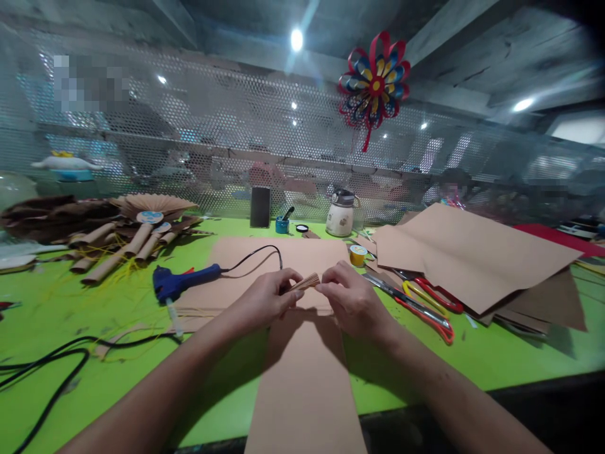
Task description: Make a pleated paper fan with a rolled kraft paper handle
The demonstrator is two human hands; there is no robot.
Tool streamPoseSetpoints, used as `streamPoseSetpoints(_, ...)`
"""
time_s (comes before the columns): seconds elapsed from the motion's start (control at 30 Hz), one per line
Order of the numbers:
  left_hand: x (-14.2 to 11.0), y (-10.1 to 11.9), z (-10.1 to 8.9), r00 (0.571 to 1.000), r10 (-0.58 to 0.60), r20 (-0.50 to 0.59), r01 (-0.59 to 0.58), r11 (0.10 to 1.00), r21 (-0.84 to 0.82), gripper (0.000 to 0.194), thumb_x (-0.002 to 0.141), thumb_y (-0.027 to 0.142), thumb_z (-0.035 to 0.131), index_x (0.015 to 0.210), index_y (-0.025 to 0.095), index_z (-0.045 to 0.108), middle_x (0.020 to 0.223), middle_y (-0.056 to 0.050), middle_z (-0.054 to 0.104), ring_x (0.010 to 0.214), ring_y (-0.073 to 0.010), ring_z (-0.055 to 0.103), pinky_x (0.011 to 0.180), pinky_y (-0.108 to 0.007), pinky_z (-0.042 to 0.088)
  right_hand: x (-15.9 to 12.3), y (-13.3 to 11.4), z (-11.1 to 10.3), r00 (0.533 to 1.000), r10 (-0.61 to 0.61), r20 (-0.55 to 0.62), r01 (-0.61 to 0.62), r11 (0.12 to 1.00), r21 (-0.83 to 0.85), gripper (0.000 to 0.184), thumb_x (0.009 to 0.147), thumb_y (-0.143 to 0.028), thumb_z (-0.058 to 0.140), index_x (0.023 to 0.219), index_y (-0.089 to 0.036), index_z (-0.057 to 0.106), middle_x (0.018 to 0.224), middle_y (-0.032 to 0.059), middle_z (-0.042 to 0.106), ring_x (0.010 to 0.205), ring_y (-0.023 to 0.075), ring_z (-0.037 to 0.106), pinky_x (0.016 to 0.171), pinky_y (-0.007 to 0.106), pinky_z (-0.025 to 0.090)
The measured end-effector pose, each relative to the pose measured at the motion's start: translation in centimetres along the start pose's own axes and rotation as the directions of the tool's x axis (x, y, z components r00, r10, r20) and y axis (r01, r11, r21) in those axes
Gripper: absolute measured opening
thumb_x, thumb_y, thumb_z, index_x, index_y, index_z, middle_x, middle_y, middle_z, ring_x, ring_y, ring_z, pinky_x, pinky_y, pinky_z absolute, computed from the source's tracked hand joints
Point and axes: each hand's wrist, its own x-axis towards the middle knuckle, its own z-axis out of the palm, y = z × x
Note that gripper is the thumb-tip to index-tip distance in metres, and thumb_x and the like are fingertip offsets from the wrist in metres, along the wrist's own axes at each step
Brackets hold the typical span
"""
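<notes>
Between my two hands is a narrow stack of pleated brown kraft paper [308,282], held above the table. My left hand [274,295] pinches its left part between thumb and fingers. The fingertips of my right hand [350,296] close on its right end. Below, a long strip of brown paper [306,391] runs toward me and past the table's front edge. Flat brown sheets [246,252] lie behind my hands. A blue hot glue gun [182,280] rests on its side to the left of my left hand.
Right of my hands lie a utility knife [411,302], scissors with red handles [435,295] and a pile of brown paper [472,258]. Paper fans with tube handles [137,243] lie at left. A yellow tub [358,255], blue jar [282,224] and white flask [340,214] stand behind.
</notes>
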Motion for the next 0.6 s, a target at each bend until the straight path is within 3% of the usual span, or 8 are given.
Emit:
streamPoseSetpoints(0.17,0.03,-0.10,-0.16,1.000,0.001,0.004,-0.001,0.999,-0.039,0.030,0.082,0.041,0.056,0.098,0.016,0.061,0.064,0.003,0.056,0.046,-0.0108,0.047,0.044,-0.022,0.034,-0.07,-0.20,0.10,0.997,-0.018,-0.073,0.016,0.999,-0.039,0.023,0.090,-0.004,0.048,0.082,-0.014,0.066,0.078,0.0069,0.053,0.073,0.0190,0.045,0.062,0.033,0.040)
streamPoseSetpoints(0.3,-0.08,-0.09,-0.18,1.000,0.026,-0.014,-0.026,0.999,-0.018,0.027,0.082,0.039,0.056,0.097,0.017,0.061,0.064,0.003,0.057,0.047,-0.0113,0.049,0.047,-0.023,0.036,-0.31,-0.15,0.33,0.994,-0.008,-0.111,0.013,0.999,0.041,0.020,0.089,-0.002,0.049,0.087,-0.015,0.065,0.078,0.0069,0.056,0.072,0.0188,0.048,0.062,0.033,0.041)
streamPoseSetpoints(0.43,-0.17,0.01,-0.14,0.991,0.107,-0.078,-0.095,0.985,0.141,0.021,0.083,0.033,0.056,0.095,0.018,0.064,0.066,0.002,0.058,0.055,-0.0127,0.051,0.054,-0.024,0.036,-0.42,-0.07,0.29,0.989,0.076,-0.130,-0.048,0.978,0.204,0.016,0.087,-0.004,0.054,0.091,-0.017,0.062,0.082,0.0071,0.060,0.075,0.0194,0.053,0.064,0.034,0.045)
streamPoseSetpoints(0.6,-0.43,-0.04,0.08,0.960,0.251,-0.120,-0.190,0.906,0.378,0.017,0.085,0.023,0.053,0.097,0.021,0.065,0.081,-0.002,0.067,0.069,-0.0151,0.056,0.065,-0.025,0.038,-0.38,-0.07,-0.12,0.974,0.173,-0.145,-0.118,0.938,0.325,0.016,0.081,-0.005,0.058,0.089,-0.019,0.060,0.075,0.0023,0.059,0.069,0.0169,0.054,0.062,0.031,0.046)
